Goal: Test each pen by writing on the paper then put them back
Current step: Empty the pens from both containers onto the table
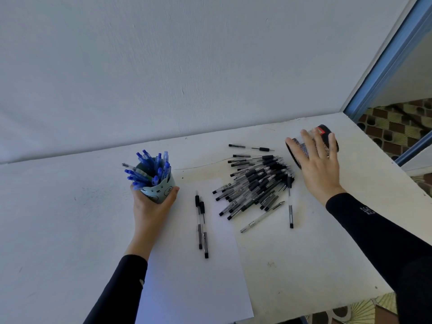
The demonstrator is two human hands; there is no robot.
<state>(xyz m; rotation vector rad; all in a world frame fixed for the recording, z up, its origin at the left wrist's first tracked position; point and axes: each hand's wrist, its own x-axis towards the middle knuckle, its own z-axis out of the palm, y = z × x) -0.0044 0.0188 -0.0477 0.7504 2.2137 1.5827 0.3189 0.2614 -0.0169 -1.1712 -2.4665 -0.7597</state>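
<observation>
Over on the left of the white tabletop [70, 230], the left hand [152, 211] has a firm hold of a pale blue-green cup with little animal faces [159, 191], fingers and thumb curled round its lower half. That cup stands upright and it's packed with blue pens [149, 169], their ends fanning out of the top.

Across on the right, the right hand [319, 169] is spread wide, fingers [306, 141] straight and laid over a black mesh pen holder [325, 129]. The holder is tipped on its side near the table's far right corner. Whether the palm presses on it I can't tell.

Between the two hands lies a big heap of clear pens with black caps and grips [254, 183], spilled just beside the holder, a few strays at the heap's near edge. One single black pen [250, 148] lies apart, closer to the white wall.

Down the middle runs a white sheet of paper [194, 277], its far right corner tucked under the heap. Two black pens [201, 225] rest on it side by side, touching, pointing away from the person. Both forearms wear black sleeves.
</observation>
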